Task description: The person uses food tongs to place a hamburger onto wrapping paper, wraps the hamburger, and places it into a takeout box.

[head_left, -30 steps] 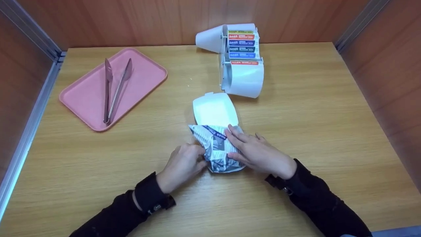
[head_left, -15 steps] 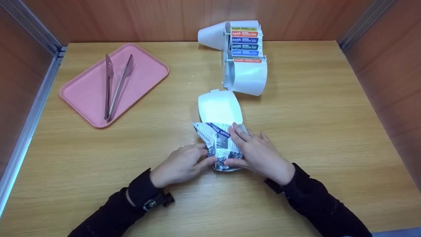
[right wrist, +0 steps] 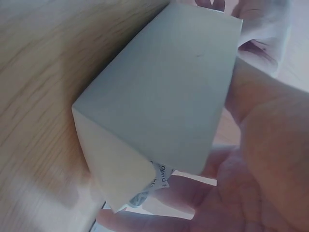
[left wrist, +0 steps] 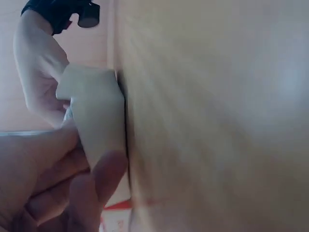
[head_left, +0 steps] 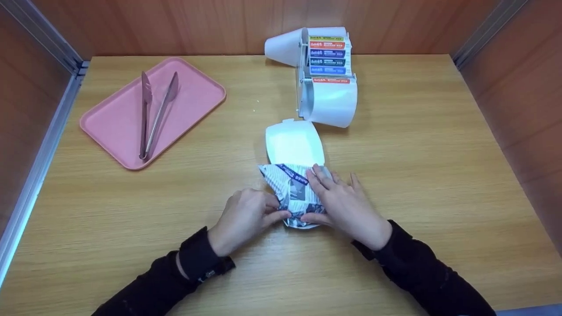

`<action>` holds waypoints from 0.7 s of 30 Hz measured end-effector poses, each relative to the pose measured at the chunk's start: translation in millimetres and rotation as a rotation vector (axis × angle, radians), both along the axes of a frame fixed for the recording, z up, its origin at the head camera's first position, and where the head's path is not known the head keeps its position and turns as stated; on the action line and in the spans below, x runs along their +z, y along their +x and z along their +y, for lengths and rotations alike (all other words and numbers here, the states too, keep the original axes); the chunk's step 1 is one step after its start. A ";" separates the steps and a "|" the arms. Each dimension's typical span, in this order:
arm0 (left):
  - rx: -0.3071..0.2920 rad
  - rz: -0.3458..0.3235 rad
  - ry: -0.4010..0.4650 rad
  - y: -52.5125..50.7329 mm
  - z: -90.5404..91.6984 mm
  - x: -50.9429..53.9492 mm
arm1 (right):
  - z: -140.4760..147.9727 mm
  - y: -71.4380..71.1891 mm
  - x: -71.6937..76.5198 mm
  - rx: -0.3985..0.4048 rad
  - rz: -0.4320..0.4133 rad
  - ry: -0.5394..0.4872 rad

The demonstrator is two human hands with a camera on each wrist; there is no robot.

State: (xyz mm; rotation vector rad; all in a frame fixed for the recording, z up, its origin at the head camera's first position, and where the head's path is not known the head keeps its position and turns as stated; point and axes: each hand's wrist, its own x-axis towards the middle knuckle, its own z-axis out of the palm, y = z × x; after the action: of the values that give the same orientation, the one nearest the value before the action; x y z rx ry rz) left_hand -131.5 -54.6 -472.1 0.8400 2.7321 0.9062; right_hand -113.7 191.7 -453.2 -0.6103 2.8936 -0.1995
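A white clamshell box stands in front of me with its lid (head_left: 295,142) laid open to the back. Newspaper-print wrapping paper (head_left: 297,188) fills its base, one corner sticking out at the back left; what is under the paper is hidden. My left hand (head_left: 246,218) holds the box's near left side. In the left wrist view its fingertips (left wrist: 111,174) touch the outer wall of the box (left wrist: 99,113), while the thumb lies at the paper. My right hand (head_left: 347,206) rests on the paper's right part, fingers extended. The right wrist view shows the box base (right wrist: 159,92) from outside.
A pink tray (head_left: 109,123) with metal tongs (head_left: 158,118) on it lies at the left. Behind the box stands a holder with several colour-labelled rolls (head_left: 327,57) and white cups (head_left: 333,103). Wooden walls bound the table (head_left: 417,131).
My left thumb has come onto the paper's front edge and the left wrist has shifted slightly. My right thumb has moved nearer the front of the paper. The box stays in place.
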 end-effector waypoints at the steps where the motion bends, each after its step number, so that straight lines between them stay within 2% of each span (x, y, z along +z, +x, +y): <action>1: -0.013 -0.018 0.013 -2.0 -2.7 4.5 | 0.0 -0.1 0.1 -0.002 -0.002 -0.002; 4: -0.016 -0.070 0.109 -10.4 -15.6 20.3 | 0.2 -0.4 0.5 -0.005 -0.008 -0.008; 6: 0.024 -0.036 0.190 -18.2 -24.8 27.9 | 0.4 -1.0 0.6 -0.004 -0.009 -0.009; 8: 0.059 0.022 0.234 -25.9 -31.1 30.7 | 0.1 -1.8 0.5 -0.006 -0.013 -0.009; 11: 0.080 0.078 0.203 -35.0 -31.8 25.8 | 0.1 -2.6 -0.5 -0.004 -0.012 -0.004; 12: 0.080 0.066 0.194 -37.2 -30.4 23.2 | 0.1 -2.7 -0.7 -0.002 -0.008 -0.003; 15: 0.110 0.009 0.193 -43.0 -23.7 15.7 | 0.3 -2.2 -1.4 0.010 0.019 -0.001; 18: 0.160 -0.071 0.255 -48.1 -17.7 9.4 | 1.0 -1.2 -1.8 0.020 0.043 0.001; 21: 0.170 -0.164 0.308 -50.6 -14.5 1.2 | 1.4 -0.6 -1.8 0.022 0.030 0.005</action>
State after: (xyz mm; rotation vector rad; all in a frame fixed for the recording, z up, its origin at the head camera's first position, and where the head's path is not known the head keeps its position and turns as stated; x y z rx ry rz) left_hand -182.0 -69.0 -471.0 0.5513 2.5882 1.3896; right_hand -114.3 193.1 -455.0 -0.6488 2.9137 -0.1822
